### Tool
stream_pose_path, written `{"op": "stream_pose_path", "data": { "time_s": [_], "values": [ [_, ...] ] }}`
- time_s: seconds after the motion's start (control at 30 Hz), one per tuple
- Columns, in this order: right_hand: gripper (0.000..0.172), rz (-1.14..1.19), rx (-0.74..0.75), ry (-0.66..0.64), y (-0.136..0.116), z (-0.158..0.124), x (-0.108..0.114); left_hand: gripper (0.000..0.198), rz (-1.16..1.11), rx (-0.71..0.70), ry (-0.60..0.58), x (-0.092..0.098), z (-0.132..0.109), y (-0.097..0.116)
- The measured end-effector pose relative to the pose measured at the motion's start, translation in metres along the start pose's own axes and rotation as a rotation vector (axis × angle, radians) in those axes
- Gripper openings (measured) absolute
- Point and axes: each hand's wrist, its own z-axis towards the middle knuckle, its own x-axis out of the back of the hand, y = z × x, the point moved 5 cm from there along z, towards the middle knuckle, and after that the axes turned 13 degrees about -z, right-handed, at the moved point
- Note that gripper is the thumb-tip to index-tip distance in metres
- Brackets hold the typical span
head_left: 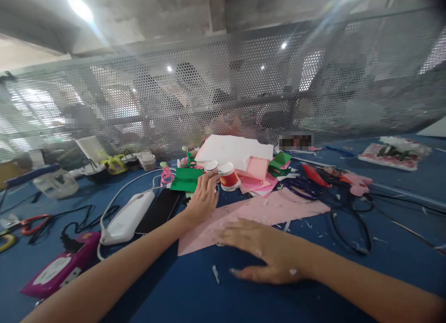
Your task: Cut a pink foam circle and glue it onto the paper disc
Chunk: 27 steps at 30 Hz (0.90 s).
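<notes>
My left hand (204,197) reaches forward over the blue table, fingers curled round a small white-capped container (211,167) that stands beside a red-and-white glue pot (229,176) lying tilted. My right hand (259,251) lies flat and open, fingers spread, pressing on the near end of a long pink paper sheet (258,211). A green paper piece (186,179) lies just left of the left hand.
A white power bank (127,218) and black phone (158,211) lie to the left, with a purple device (61,269) nearer. Black cables (348,220) loop at right. Pink and white paper scraps (237,151), red-handled scissors (33,223) and a perforated metal screen (223,90) stand behind.
</notes>
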Motion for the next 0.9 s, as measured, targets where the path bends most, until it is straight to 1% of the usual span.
{"op": "stream_pose_path", "data": {
  "time_s": [0.07,0.1,0.17,0.23,0.33,0.37,0.43,0.5,0.53,0.6,0.67,0.7,0.73,0.77,0.8,0.83,0.9],
  "values": [
    [0.057,0.002,0.028,-0.045,-0.004,0.005,-0.006,0.041,0.009,0.013,0.016,0.001,0.0,-0.001],
    [0.054,-0.017,-0.001,-0.046,0.001,0.005,-0.008,0.04,0.009,0.022,0.026,0.001,0.0,-0.001],
    [0.046,-0.095,-0.105,-0.013,0.022,0.002,-0.007,0.038,0.007,0.039,0.043,0.002,0.0,-0.003],
    [0.051,-0.169,-0.253,0.055,0.052,-0.008,-0.002,0.037,0.005,0.048,0.05,0.002,-0.001,-0.004],
    [0.049,-0.336,-0.481,0.109,0.095,-0.028,0.008,0.034,0.002,0.046,0.07,0.004,-0.002,-0.007],
    [0.047,-0.409,-0.552,0.128,0.106,-0.034,0.011,0.033,-0.002,0.041,0.083,0.007,-0.001,-0.006],
    [0.039,-0.514,-0.632,0.194,0.115,-0.04,0.019,0.033,-0.041,0.006,0.092,0.013,0.0,-0.001],
    [0.031,-0.595,-0.642,0.299,0.111,-0.04,0.027,0.035,-0.142,-0.051,0.05,0.017,0.001,0.014],
    [0.029,-0.618,-0.623,0.357,0.104,-0.037,0.03,0.037,-0.22,-0.071,-0.006,0.017,0.002,0.024],
    [0.025,-0.611,-0.563,0.46,0.084,-0.03,0.032,0.043,-0.356,-0.049,-0.08,0.015,0.0,0.043],
    [0.025,-0.551,-0.526,0.516,0.065,-0.022,0.027,0.049,-0.404,0.011,-0.097,0.01,-0.004,0.059],
    [0.031,-0.517,-0.518,0.515,0.058,-0.019,0.023,0.051,-0.388,0.046,-0.143,0.004,-0.007,0.064],
    [0.04,-0.489,-0.501,0.48,0.054,-0.016,0.016,0.053,-0.371,0.077,-0.168,-0.001,-0.01,0.067],
    [0.047,-0.475,-0.489,0.44,0.052,-0.014,0.01,0.052,-0.355,0.103,-0.218,-0.007,-0.013,0.068],
    [0.048,-0.477,-0.487,0.395,0.053,-0.013,0.005,0.05,-0.339,0.115,-0.256,-0.011,-0.016,0.068],
    [0.046,-0.49,-0.499,0.361,0.059,-0.015,0.002,0.046,-0.322,0.114,-0.272,-0.013,-0.017,0.066],
    [0.042,-0.562,-0.591,0.35,0.079,-0.025,0.004,0.039,-0.3,0.072,-0.295,-0.014,-0.017,0.063]
  ]
}}
